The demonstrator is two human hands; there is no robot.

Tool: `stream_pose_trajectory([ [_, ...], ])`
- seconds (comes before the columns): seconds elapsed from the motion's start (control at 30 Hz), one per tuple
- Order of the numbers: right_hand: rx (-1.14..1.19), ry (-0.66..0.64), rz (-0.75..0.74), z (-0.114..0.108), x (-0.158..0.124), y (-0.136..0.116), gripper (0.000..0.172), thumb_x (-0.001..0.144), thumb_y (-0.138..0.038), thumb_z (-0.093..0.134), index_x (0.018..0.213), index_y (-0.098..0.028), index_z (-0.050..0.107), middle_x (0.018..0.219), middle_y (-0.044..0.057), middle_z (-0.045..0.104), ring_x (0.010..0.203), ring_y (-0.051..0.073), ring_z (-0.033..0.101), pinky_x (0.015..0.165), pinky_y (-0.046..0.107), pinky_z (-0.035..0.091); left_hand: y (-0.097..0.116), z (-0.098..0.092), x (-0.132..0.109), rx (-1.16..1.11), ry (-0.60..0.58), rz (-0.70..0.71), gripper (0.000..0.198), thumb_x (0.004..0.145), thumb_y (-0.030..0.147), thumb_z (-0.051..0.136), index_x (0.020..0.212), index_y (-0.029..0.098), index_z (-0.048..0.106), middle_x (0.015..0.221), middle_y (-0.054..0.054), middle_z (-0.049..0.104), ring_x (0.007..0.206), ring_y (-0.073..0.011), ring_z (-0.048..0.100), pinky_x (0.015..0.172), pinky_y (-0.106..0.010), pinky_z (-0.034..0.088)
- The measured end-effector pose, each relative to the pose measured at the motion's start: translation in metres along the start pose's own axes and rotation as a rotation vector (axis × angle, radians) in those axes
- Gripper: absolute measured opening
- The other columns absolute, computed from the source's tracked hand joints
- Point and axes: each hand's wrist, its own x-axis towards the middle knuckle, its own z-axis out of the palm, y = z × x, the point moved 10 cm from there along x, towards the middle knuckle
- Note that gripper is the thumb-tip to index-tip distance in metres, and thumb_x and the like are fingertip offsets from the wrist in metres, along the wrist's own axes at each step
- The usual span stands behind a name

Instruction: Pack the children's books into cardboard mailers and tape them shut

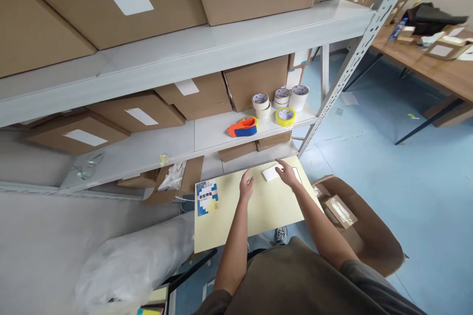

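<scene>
Both hands are over a pale yellow tabletop [221, 230]. My left hand [246, 187] is raised above its middle, fingers loosely extended and holding nothing. My right hand [286, 173] reaches over the far right part, fingers apart, beside a flat white rectangular item [271, 173]. I cannot tell whether the fingers touch it. Another white piece with a dark edge [297, 175] shows by my right wrist, partly hidden by the arm. A blue and white book [207, 198] lies at the table's left end.
Behind the table, a grey metal shelf [173, 145] holds cardboard boxes, white tape rolls [299, 97], a yellow tape roll [286, 116] and an orange-and-blue tape dispenser [243, 127]. An open carton [377, 243] stands right; a plastic-wrapped bundle [140, 261] is left.
</scene>
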Motion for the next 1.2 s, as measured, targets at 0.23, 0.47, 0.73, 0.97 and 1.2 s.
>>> stream_pose_trajectory([
  [0.23, -0.203, 0.011, -0.489, 0.029, 0.068, -0.152, 0.053, 0.095, -0.030, 0.060, 0.147, -0.022, 0.065, 0.157, 0.010, 0.058, 0.145, 0.034, 0.050, 0.124, 0.051, 0.041, 0.018, -0.056, -0.020, 0.010, 0.089, 0.032, 0.055, 0.094, 0.043, 0.074, 0.146, 0.028, 0.063, 0.161, -0.013, 0.055, 0.154, -0.0322, 0.046, 0.122, -0.048, 0.043],
  [0.47, -0.591, -0.088, -0.538, 0.094, 0.134, -0.232, 0.055, 0.089, -0.019, 0.069, 0.145, -0.020, 0.064, 0.147, 0.016, 0.066, 0.145, 0.039, 0.046, 0.123, 0.057, 0.034, 0.010, -0.126, -0.049, -0.002, 0.158, 0.063, 0.058, 0.094, 0.047, 0.071, 0.149, 0.029, 0.061, 0.163, -0.012, 0.052, 0.155, -0.0328, 0.044, 0.122, -0.050, 0.044],
  [0.73, -0.732, 0.003, -0.474, 0.091, 0.099, -0.225, 0.039, 0.089, -0.021, 0.071, 0.128, -0.019, 0.070, 0.121, 0.018, 0.076, 0.132, 0.038, 0.055, 0.124, 0.056, 0.022, 0.004, -0.175, -0.053, -0.017, 0.147, 0.073, 0.059, 0.093, 0.054, 0.073, 0.146, 0.030, 0.064, 0.160, -0.012, 0.056, 0.152, -0.0336, 0.048, 0.119, -0.048, 0.048],
  [0.97, -0.729, 0.163, -0.370, 0.061, -0.005, -0.151, 0.039, 0.092, -0.028, 0.070, 0.131, -0.020, 0.067, 0.140, 0.019, 0.069, 0.142, 0.038, 0.045, 0.123, 0.053, 0.022, -0.022, -0.157, -0.044, -0.025, -0.033, 0.024, 0.060, 0.092, 0.056, 0.074, 0.145, 0.028, 0.064, 0.159, -0.013, 0.057, 0.151, -0.0337, 0.049, 0.118, -0.046, 0.049],
  [1.2, -0.739, 0.140, -0.051, 0.058, -0.085, -0.001, 0.037, 0.094, -0.030, 0.067, 0.130, -0.019, 0.065, 0.138, 0.020, 0.070, 0.140, 0.038, 0.049, 0.117, 0.054, 0.028, -0.061, -0.119, -0.060, -0.017, -0.121, -0.040, 0.055, 0.094, 0.050, 0.072, 0.144, 0.028, 0.065, 0.159, -0.013, 0.057, 0.149, -0.0328, 0.051, 0.120, -0.048, 0.047],
])
